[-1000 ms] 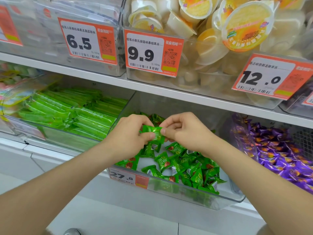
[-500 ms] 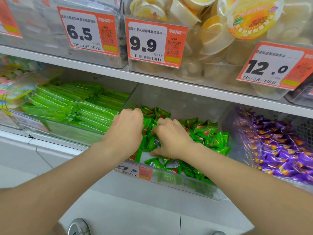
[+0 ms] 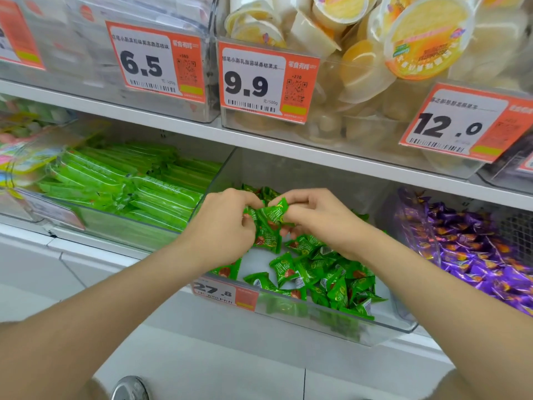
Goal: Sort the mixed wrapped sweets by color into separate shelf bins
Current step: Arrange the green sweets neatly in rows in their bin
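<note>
Over the clear middle bin (image 3: pixel 389 321) on a shop's lower shelf, a person's left hand (image 3: pixel 227 223) and right hand (image 3: pixel 320 217) meet around a small cluster of green wrapped sweets (image 3: pixel 271 216), held just above the loose green pile (image 3: pixel 326 275) inside that bin. The left fingers curl round the lower pieces, while the right thumb and forefinger pinch the crimped end of the topmost one. That top sweet lies with its long axis close to level, rising toward the right, its crimped end pointing at the right hand; a piece beneath it hangs nearer upright. The sorting looks well advanced: only green shows in the middle bin and only purple sweets (image 3: pixel 473 249) in the bin to its right, well apart from the hands. What seems left is to drop this handful onto the pile and check for strays buried out of sight. Green stick packs (image 3: pixel 138 183) fill the bin to the left, and a price tag (image 3: pixel 219 291) reading 27.8 fronts the middle one.
</note>
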